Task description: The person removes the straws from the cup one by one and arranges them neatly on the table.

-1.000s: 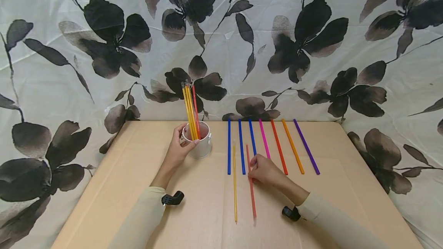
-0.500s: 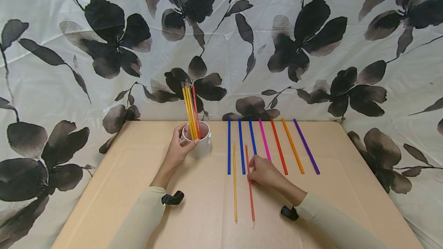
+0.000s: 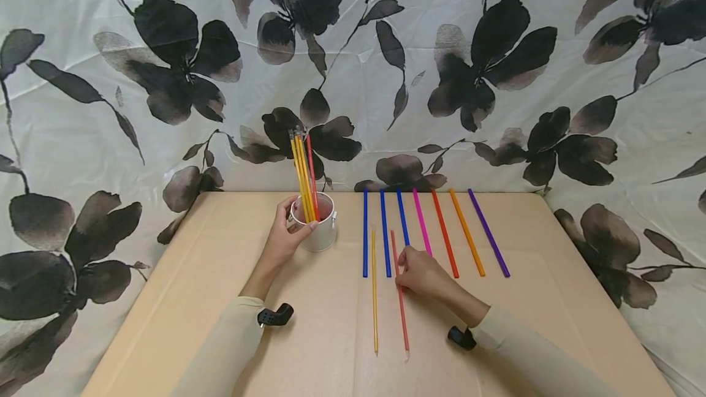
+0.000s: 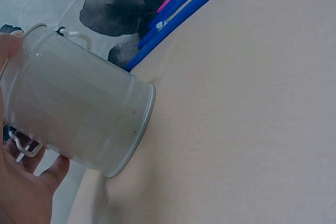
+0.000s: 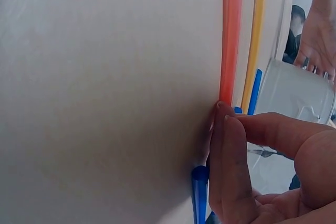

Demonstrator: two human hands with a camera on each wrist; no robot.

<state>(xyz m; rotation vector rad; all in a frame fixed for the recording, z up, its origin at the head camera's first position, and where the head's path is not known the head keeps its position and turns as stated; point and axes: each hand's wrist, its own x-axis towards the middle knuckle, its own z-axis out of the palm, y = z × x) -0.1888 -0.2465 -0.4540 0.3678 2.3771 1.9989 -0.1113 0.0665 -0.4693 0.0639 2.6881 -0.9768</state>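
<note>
Red pencil [image 3: 402, 317]: R hand [image 3: 421, 271] is pinching it btwn thumb and fingers, approx. mid-shaft. Far end is showing past the fingers; pale tip is pointing twd. the near side. Can't tell if shaft is resting on the tabletop [image 3: 331, 323] or is being held just off it.

Key relation: long axis is running near-to-far w/ slight slant, tip end a bit farther R. Bucket [image 3: 323, 239] is standing upright to the L of the pinch and farther away. R hand is the nearer one, being on the shaft; L hand [image 3: 282, 239] is well apart from it, gripping the bucket's L side nr. the rim.

Btwn pinch and bucket: loose yellow pencil [image 3: 375, 299] is lying approx. parallel, not touching. In bucket, yellow pencils [image 3: 304, 189] + second red pencil [image 3: 312, 170] are leaning L; exact no. unclear.

Beyond the pinch, sticks are lying in a row, L to R: blue sticks [image 3: 385, 234] (x3), pink stick [image 3: 421, 222] (near end partly hidden by R hand), red stick [image 3: 445, 234], orange stick [image 3: 467, 233], purple stick [image 3: 488, 233].
</note>
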